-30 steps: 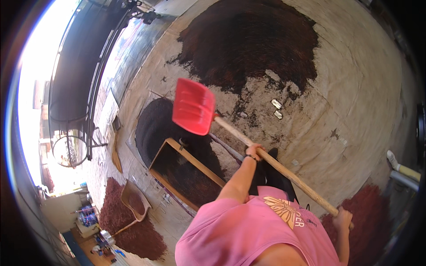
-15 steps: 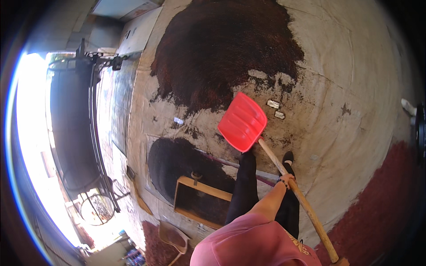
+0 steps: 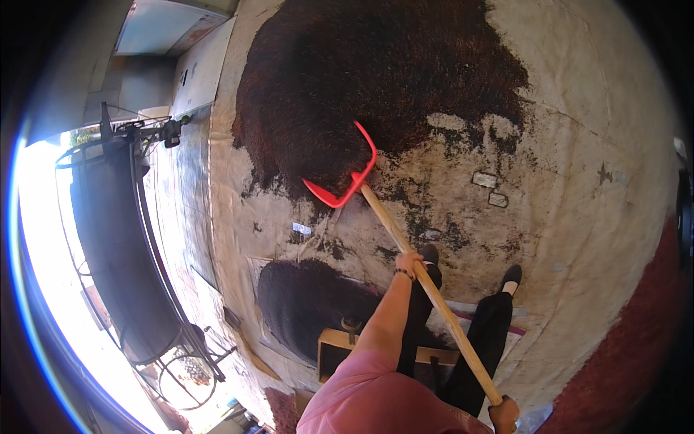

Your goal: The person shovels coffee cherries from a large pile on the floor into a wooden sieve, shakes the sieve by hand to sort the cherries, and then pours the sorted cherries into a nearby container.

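The left hand (image 3: pixel 409 262) is clamped around the middle of the wooden handle (image 3: pixel 426 289) and the right hand (image 3: pixel 504 414) grips its top end, low at the picture's edge, so the hands sit well apart along the shovel. Its red blade (image 3: pixel 345 177) is dug into the near edge of the big dark reddish-brown heap (image 3: pixel 376 79) spread on the concrete floor (image 3: pixel 578 217). To load it well, I judge the blade should stay low and flat against the floor, pushed forward from the rear hand while the front hand steadies it, with both feet clear of the smaller dark pile (image 3: pixel 303 300) by the wooden frame (image 3: pixel 336 343).
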Demonstrator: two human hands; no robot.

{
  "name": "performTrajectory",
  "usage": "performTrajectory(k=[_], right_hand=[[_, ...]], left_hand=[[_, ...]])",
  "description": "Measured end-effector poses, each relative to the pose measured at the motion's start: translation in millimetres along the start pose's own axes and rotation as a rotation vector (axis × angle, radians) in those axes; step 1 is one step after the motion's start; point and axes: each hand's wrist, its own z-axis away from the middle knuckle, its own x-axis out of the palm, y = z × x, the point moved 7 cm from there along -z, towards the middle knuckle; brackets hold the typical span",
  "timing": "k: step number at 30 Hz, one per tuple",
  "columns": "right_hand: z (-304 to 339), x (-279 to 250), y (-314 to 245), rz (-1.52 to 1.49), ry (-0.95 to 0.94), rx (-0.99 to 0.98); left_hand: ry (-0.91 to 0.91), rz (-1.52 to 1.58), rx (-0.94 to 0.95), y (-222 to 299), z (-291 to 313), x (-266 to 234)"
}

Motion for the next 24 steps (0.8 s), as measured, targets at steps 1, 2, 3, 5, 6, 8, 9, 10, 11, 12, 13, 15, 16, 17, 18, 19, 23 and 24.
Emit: performTrajectory(k=[1,2,3,5,6,8,9,10,11,12,13,15,16,17,18,19,23,24], right_hand=[[-8.1,5.2,-15.9,-0.009,-0.008,0.008],[-15.2,4.7,-31.2,-0.011,0.008,0.010],[-21.1,1.7,-44.1,-0.013,0.025,0.014],[-33.9,0.0,-56.6,-0.007,0.063,0.006],[-38.7,0.3,-55.7,0.006,0.079,0.007],[-50.1,0.3,-50.9,0.020,0.152,-0.010],[-55.9,0.0,-42.6,0.005,0.159,-0.038],[-60.2,0.9,-30.4,-0.002,0.161,-0.061],[-62.1,1.8,-20.0,-0.009,0.156,-0.084],[-59.1,1.6,-5.9,-0.008,0.163,-0.055],[-59.8,7.8,5.4,-0.007,0.169,-0.025],[-55.7,16.0,27.7,0.023,0.176,0.022],[-57.6,15.1,28.5,0.022,0.191,0.019],[-60.3,14.0,28.9,0.022,0.205,0.017],[-61.8,12.2,31.1,0.022,0.221,0.015],[-65.7,11.4,36.7,0.011,0.240,0.004],[-74.7,9.2,84.6,-0.052,0.237,0.038],[-75.3,4.8,97.3,-0.072,0.227,0.065]], left_hand=[[-0.067,-0.039,0.036,18.1,-8.2,-8.2],[-0.024,0.030,-0.002,26.9,-11.9,-11.5],[0.018,0.097,-0.043,33.0,-11.5,-10.6],[0.120,0.173,-0.078,42.4,-13.9,-8.0],[0.177,0.182,-0.085,40.5,-12.1,-8.0],[0.257,0.192,-0.119,34.4,-14.8,-12.7],[0.256,0.174,-0.077,28.9,-17.5,-15.1],[0.258,0.157,-0.044,16.8,-18.1,-15.8],[0.265,0.138,-0.014,13.1,-13.4,-8.6],[0.271,0.136,-0.058,2.7,-8.7,1.2],[0.275,0.123,-0.108,-6.6,11.2,21.7],[0.259,0.119,-0.155,-15.7,31.0,36.5],[0.225,0.126,-0.131,-1.1,32.8,44.6],[0.191,0.132,-0.108,9.3,35.8,50.1],[0.146,0.197,-0.223,-9.0,24.9,38.0],[0.125,0.196,-0.183,-10.3,23.5,39.2],[0.087,0.180,-0.106,-23.2,55.0,73.6],[0.090,0.175,-0.125,-27.3,68.2,78.2]])
